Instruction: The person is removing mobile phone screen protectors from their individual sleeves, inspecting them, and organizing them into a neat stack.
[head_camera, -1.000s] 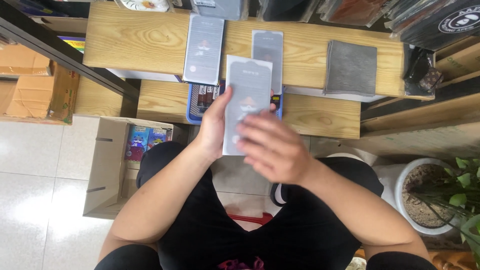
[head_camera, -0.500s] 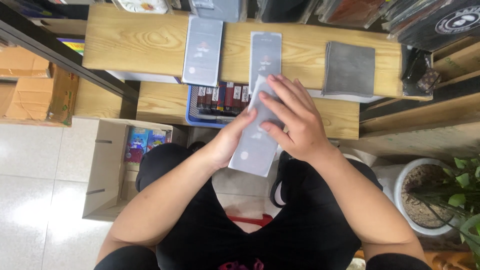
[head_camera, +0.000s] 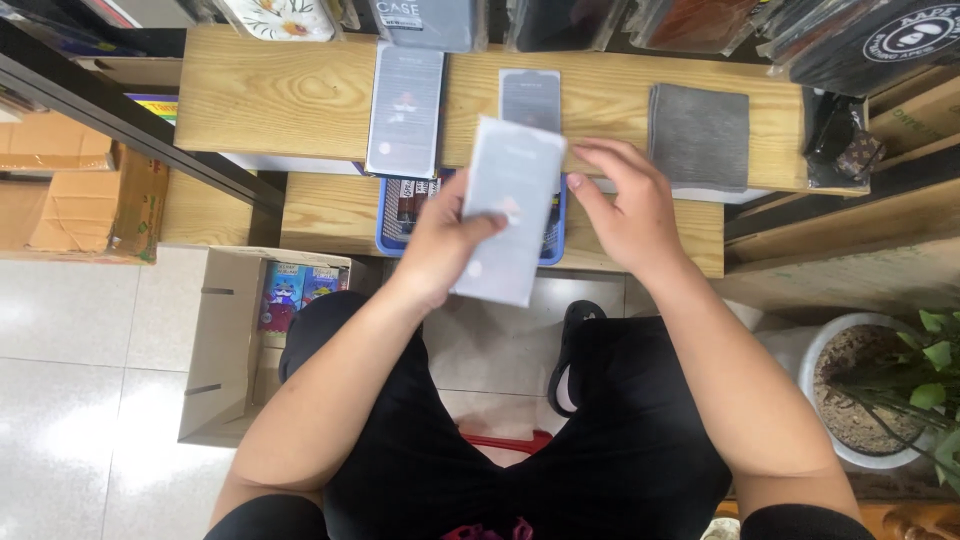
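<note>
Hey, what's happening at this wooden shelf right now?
A seated person's left hand holds a flat grey packet up over a blue tray on the lower wooden shelf. The right hand hovers open beside the packet, not touching it. Two similar packets lie on the upper shelf, with a grey cloth to their right. An open cardboard box sits on the tiled floor.

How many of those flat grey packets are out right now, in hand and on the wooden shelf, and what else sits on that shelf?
Flat grey packets: 3, one in the left hand as the held packet, plus the left shelf packet and the middle shelf packet.
Grey cloth: 1.
Small dark pouch: 1.
Total: 5.
The right hand holds nothing.
</note>
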